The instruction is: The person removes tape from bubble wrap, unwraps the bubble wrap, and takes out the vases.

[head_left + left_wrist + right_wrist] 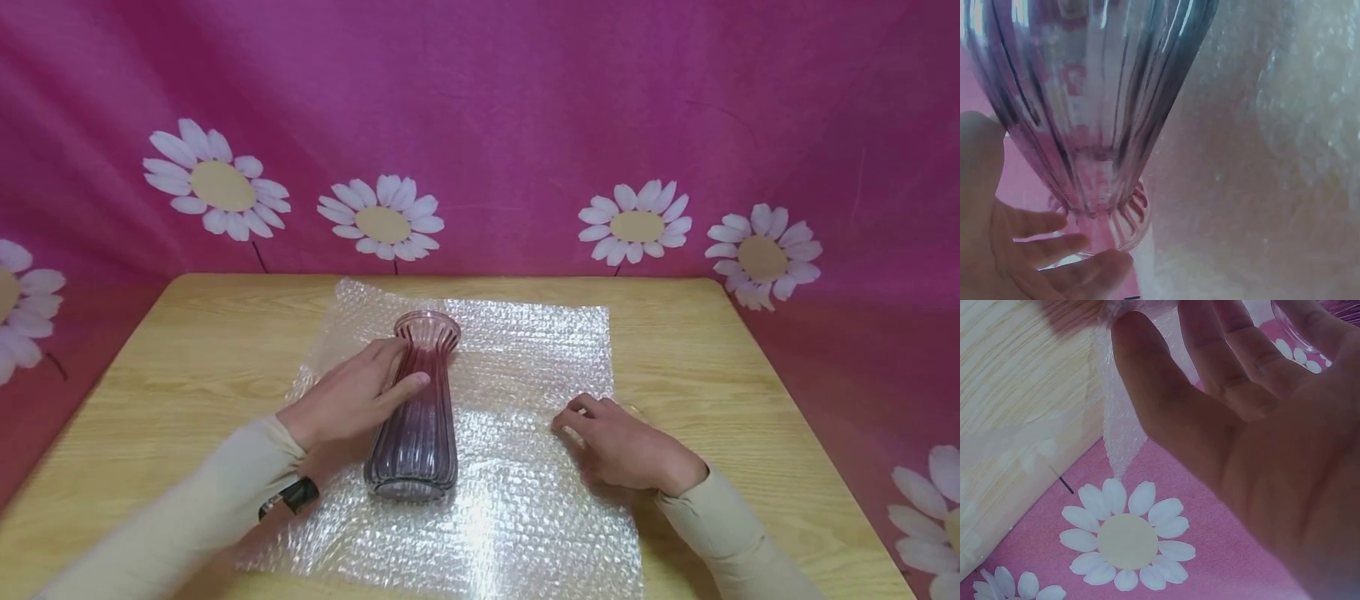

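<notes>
A ribbed glass vase (416,417), pink at its flared rim and purple-grey toward its base, lies on a sheet of bubble wrap (525,467). The base points toward me. My left hand (352,396) holds the vase from its left side, thumb over the upper surface and fingers at the neck; the left wrist view shows those fingers (1054,275) bent around the narrow part. Near the wrap's right edge rests my right hand (622,442), fingers loosely bent and fingertips at the sheet. A little of something clear and yellowish (633,410) shows behind its knuckles.
The wrap covers the middle of a light wooden table (750,417), and its far left corner (352,289) is raised slightly. A pink cloth (510,125) printed with white daisies hangs behind and along both sides. A dark band (288,497) is on the left wrist.
</notes>
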Demonstrator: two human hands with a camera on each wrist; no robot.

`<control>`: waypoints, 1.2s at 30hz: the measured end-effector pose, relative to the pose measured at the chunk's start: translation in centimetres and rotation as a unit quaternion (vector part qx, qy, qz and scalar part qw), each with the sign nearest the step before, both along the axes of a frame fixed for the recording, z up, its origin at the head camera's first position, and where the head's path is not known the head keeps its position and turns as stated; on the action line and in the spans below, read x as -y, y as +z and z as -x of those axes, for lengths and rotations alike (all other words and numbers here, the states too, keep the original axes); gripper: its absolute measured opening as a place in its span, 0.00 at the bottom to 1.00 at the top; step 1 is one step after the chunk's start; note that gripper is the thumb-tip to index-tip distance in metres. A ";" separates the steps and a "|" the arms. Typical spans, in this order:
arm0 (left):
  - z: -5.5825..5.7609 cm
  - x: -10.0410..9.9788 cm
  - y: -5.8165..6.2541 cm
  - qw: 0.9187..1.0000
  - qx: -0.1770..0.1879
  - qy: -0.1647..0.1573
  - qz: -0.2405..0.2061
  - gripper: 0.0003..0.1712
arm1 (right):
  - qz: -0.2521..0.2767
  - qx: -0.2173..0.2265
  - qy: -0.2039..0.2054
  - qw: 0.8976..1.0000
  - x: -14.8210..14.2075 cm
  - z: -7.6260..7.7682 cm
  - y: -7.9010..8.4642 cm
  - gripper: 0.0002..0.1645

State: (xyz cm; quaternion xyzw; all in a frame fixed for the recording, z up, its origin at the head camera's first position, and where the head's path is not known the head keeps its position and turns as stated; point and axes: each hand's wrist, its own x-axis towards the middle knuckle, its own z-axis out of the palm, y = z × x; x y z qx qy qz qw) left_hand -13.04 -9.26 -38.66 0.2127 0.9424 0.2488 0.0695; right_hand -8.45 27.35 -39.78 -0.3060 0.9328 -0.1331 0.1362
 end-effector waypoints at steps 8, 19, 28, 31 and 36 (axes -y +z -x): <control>0.2 0.1 -0.8 0.997 0.026 0.049 -0.052 0.47 | -0.002 0.006 -0.007 1.000 0.0 0.0 0.0 0.36; 0.8 0.1 -1.6 0.996 0.039 0.058 -0.062 0.39 | -0.011 -0.002 -0.009 1.000 0.1 -0.1 0.0 0.37; 1.1 -0.1 -1.9 0.993 0.065 0.053 -0.082 0.40 | -0.011 0.009 -0.013 1.000 0.0 -0.1 -0.1 0.36; 1.2 -0.1 -2.1 0.992 0.073 0.051 -0.089 0.41 | -0.009 0.005 -0.011 1.000 0.0 -0.1 -0.1 0.35; 1.4 -0.2 -2.1 0.991 0.085 0.057 -0.089 0.43 | -0.006 0.009 -0.014 1.000 0.0 -0.1 -0.1 0.35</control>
